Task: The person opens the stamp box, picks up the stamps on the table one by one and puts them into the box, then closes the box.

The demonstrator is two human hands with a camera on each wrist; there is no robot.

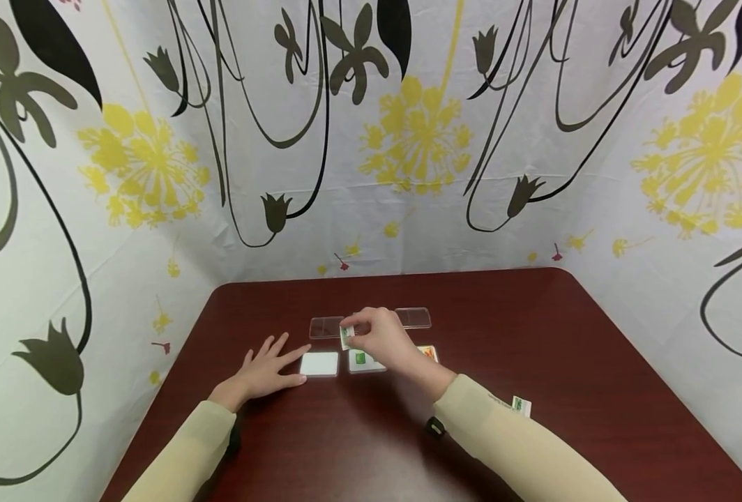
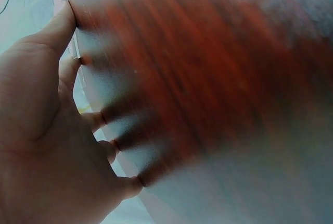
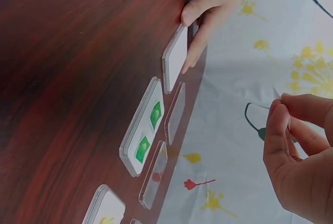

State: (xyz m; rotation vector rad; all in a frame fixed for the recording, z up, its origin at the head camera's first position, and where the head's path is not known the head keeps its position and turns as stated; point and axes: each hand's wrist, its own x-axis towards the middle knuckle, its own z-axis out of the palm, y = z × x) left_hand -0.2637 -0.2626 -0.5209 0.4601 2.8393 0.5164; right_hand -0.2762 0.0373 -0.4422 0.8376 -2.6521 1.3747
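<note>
My right hand (image 1: 385,340) is raised over the table and pinches a small white card with green print (image 1: 346,338) between thumb and fingers. In the right wrist view only a thin edge of that card shows. My left hand (image 1: 263,369) lies with fingers spread on the table, thumb and index finger touching the sides of a blank white rectangular case (image 1: 319,364). Beside it is a second white case (image 3: 148,134) bearing green pictures. A third case (image 1: 430,353) with an orange-yellow picture is partly hidden by my right hand.
Clear plastic lids (image 1: 326,328) lie in a row behind the cases, one partly hidden by my right hand. Another small green-and-white card (image 1: 521,406) lies near my right sleeve. The dark red table (image 1: 358,446) ends at a patterned curtain (image 1: 409,230).
</note>
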